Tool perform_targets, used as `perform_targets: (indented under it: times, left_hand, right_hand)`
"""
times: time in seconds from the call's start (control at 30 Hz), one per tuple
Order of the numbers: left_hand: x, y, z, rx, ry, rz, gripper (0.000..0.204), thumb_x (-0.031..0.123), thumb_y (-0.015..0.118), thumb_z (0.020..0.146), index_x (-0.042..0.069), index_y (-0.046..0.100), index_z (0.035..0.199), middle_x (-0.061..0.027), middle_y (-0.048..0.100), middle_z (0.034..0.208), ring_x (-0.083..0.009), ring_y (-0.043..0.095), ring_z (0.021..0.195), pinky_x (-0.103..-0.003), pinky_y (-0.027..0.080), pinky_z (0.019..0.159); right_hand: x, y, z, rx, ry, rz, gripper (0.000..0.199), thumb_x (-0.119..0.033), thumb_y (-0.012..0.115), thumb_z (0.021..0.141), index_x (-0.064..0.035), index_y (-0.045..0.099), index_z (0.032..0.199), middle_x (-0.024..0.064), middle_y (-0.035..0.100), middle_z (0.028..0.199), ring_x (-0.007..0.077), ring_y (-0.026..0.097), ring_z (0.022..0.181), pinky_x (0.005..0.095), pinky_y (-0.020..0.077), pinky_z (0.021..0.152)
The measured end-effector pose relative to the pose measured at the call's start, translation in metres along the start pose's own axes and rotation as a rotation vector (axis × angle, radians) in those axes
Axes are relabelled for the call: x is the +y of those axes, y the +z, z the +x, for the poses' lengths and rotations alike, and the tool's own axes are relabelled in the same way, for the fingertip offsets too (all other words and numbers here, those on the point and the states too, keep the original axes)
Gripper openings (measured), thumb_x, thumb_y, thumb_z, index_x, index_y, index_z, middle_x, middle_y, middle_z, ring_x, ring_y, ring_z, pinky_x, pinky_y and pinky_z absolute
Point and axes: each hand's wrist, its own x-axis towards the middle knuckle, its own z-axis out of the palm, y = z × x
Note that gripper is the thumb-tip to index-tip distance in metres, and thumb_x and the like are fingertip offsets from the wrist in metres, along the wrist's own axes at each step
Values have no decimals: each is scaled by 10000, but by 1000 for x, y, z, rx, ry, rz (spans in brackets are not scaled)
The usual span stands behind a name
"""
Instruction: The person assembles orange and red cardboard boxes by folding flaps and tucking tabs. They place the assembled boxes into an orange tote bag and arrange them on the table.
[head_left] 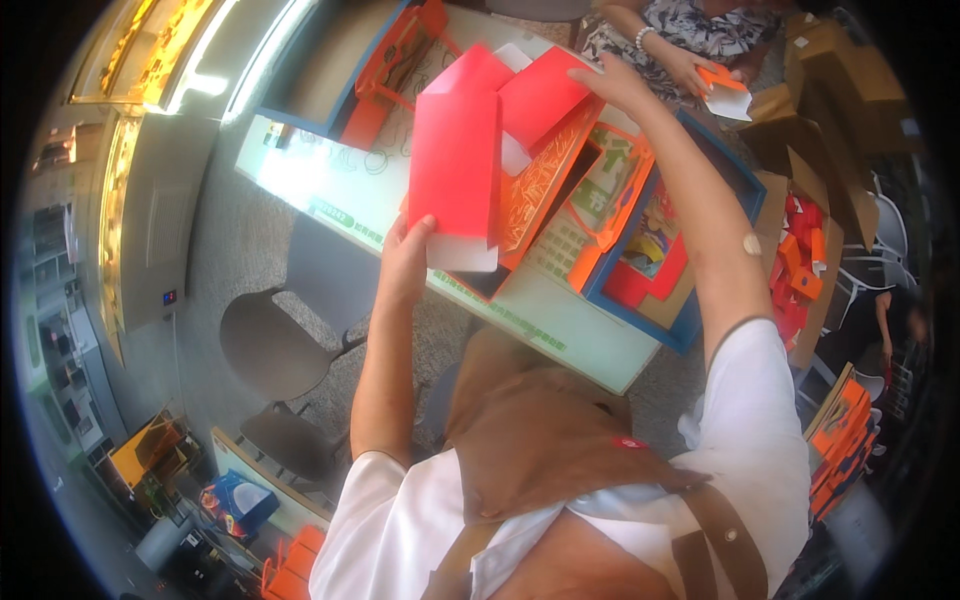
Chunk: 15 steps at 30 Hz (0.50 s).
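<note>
A red cardboard carton [455, 165] with a pale flap at its near end is held up over the table. My left hand [405, 255] grips its lower left edge, thumb on the red face. My right hand [612, 85] is closed on the far right corner of a second red panel [545, 98] with white flaps. Whether both red pieces are joined cannot be made out. Under them lies an orange patterned box [550, 185], partly covered.
A white table [560, 320] bears a blue-edged tray [640, 315] with orange and red cartons, and another tray [310, 95] at the far left. Across it, another person's hand [685, 68] holds an orange-and-white carton [726, 92]. A grey chair [275, 340] stands left; cardboard boxes [820, 130] stand right.
</note>
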Motion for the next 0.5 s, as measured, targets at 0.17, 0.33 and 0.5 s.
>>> perform_targets:
  times: [0.17, 0.33, 0.5]
  left_hand:
    - [-5, 9, 52, -71, 53, -55, 547, 114, 566, 931, -65, 426, 1428, -153, 587, 1314, -220, 577, 1182, -345, 450, 1004]
    - [-17, 24, 88, -133, -34, 0, 498, 164, 603, 929, -50, 484, 1362, -138, 621, 1230, -215, 603, 1118, -343, 469, 961]
    - [-11, 34, 86, -161, -2, 4, 513, 201, 622, 922, -39, 490, 1356, -131, 624, 1209, -203, 604, 1105, -328, 492, 895]
  right_hand:
    - [-6, -1, 0, -365, 88, 231, 625, -413, 740, 799, 5, 561, 1228, 194, 702, 1002, 278, 693, 797, 360, 537, 719]
    - [-8, 6, -28, -251, -18, 194, 506, -391, 720, 815, 7, 565, 1084, 160, 673, 906, 264, 655, 776, 363, 523, 723]
    - [-32, -4, -43, -263, 58, 272, 556, -448, 726, 823, 17, 576, 1089, 161, 677, 997, 221, 641, 963, 338, 506, 809]
